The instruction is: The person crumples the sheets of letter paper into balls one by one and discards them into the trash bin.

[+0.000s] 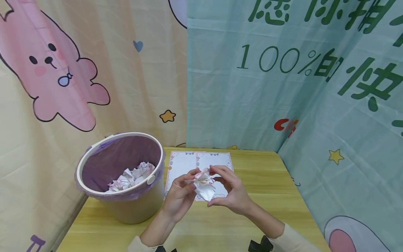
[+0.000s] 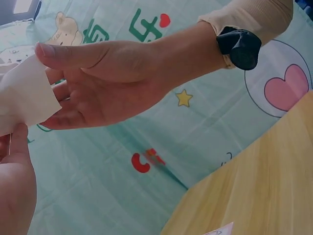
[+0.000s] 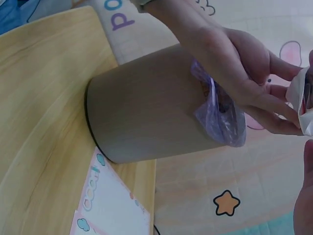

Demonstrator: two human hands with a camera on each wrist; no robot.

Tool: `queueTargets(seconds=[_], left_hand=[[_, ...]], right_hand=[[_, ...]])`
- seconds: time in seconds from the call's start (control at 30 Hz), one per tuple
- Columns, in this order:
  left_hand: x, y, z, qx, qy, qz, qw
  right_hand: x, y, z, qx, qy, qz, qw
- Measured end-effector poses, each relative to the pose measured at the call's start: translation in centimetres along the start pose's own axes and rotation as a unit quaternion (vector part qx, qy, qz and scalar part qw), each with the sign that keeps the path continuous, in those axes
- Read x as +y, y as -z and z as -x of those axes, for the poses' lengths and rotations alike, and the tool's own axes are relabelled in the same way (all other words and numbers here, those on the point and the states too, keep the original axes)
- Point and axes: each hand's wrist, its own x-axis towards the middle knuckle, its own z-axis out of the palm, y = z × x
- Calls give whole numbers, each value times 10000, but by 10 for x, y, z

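A partly crumpled sheet of white paper (image 1: 204,188) with pinkish print is held up between both hands over the table. My left hand (image 1: 180,196) pinches its left side between thumb and fingers. From the other side, my right hand (image 1: 233,194) grips it, fingers at the top and thumb at the lower corner. In the left wrist view the paper (image 2: 27,93) shows a smooth, pale face. Its folded edge, the paper (image 3: 305,105) at the right wrist view's border, is partly cut off. Behind the hands lie two flat printed sheets (image 1: 180,164), side by side and partly covered.
A beige bin (image 1: 135,211) with a white rim and purple liner bag (image 1: 122,150) stands on the table's left. Crumpled paper balls (image 1: 133,177) lie inside it. The wooden table (image 1: 258,175) meets printed curtains (image 1: 230,105) at the back and sides.
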Motion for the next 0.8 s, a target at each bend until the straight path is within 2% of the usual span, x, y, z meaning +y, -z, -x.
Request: queueTargets(seconds=[0.13, 0.23, 0.3, 0.4, 0.43, 0.5, 0.57, 0.67, 0.73, 0.8], left_hand=[[-2, 7, 2, 135, 121, -163, 9997], [-1, 12, 4, 130, 289, -301, 9990], [1, 14, 4, 114, 367, -396, 9985], [3, 19, 5, 34, 259, -552, 9981], [4, 20, 4, -9, 170, -645, 9978], [5, 22, 5, -31, 9, -769, 9970], [5, 22, 6, -57, -116, -865, 9962], [4, 22, 8, -3, -177, -839, 9963], [2, 22, 9, 29, -217, -717, 9972], [1, 22, 10, 38, -242, -587, 9980]], right_hand=[[1, 1, -1, -150, -388, -154, 9990], [-4, 0, 0, -143, -1088, -467, 9929], [-10, -1, 0, -64, -1713, -774, 9822], [-17, -4, 0, 120, -2553, -1320, 9577], [-19, -5, -1, 153, -2764, -1494, 9492], [-21, -6, -1, 100, -2948, -1702, 9402], [-22, -7, -1, -29, -2890, -1778, 9407], [-20, -9, 1, -180, -2489, -1487, 9569], [-16, -10, 2, -153, -2207, -1222, 9675], [-13, -11, 3, -47, -2072, -980, 9734]])
